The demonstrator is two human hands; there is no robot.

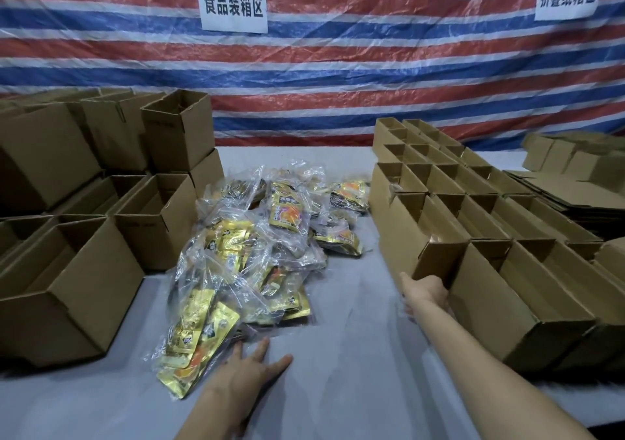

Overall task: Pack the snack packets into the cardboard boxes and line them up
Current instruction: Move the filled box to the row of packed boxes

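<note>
Right of the heap of snack packets, my right hand was on the near end of a small open cardboard box, the closest one in the rows of empty boxes on that side. Fingers were tucked behind the box end, so I couldn't really tell if they were clamped on it or just resting there. Left hand was flat on the grey worktop at the near edge of the heap, fingers spread, holding nothing, tips just touching the clear wrap of the nearest packets.

So my read: this was the fetch-a-box step, nothing packed in that one yet as far as I could see. Next move would need the box dragged toward the heap without knocking its neighbours, which sat tight against it, then a handful of packets scooped in. Bigger boxes stacked on the heap's far left looked like the lined-up side, though I couldn't see inside them.
</note>
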